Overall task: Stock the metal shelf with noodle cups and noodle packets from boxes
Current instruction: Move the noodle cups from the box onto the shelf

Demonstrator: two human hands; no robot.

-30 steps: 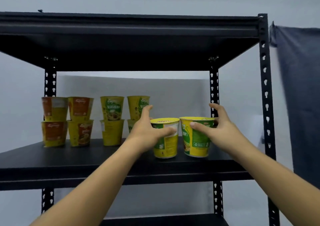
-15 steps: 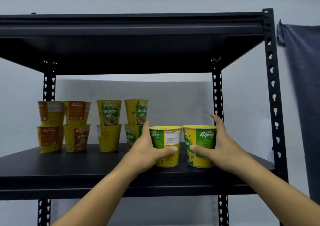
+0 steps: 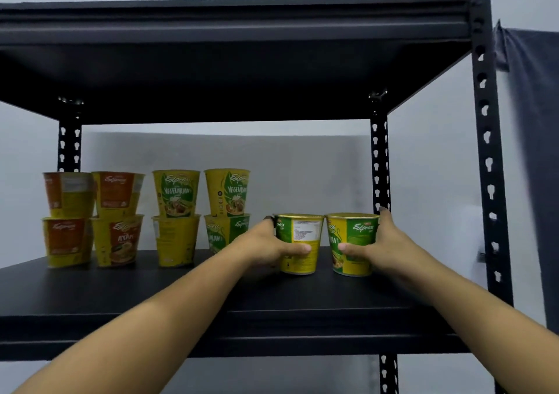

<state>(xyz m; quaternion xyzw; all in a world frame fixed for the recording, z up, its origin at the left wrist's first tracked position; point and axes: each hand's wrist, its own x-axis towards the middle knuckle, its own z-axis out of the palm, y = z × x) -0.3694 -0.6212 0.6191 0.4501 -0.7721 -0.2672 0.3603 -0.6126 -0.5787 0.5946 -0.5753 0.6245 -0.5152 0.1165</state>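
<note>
Two yellow-and-green noodle cups stand side by side on the black metal shelf (image 3: 151, 297). My left hand (image 3: 266, 247) grips the left cup (image 3: 299, 233), thumb across its front. My right hand (image 3: 378, 242) grips the right cup (image 3: 351, 236), thumb on its front and fingers round its far side. Both cups rest on the shelf board, right of the stocked rows.
Further left, stacked two high, stand orange-labelled cups (image 3: 68, 218), (image 3: 118, 216) and green vegetarian cups (image 3: 177, 215), (image 3: 227, 206). The upper shelf board (image 3: 236, 30) hangs overhead. Perforated posts (image 3: 379, 164), (image 3: 487, 151) stand on the right, and a dark cloth (image 3: 535, 121) hangs beyond.
Both hands have pushed the two cups further back onto the shelf, closer to the stacked rows. The camera has moved closer and tilted slightly upward.
</note>
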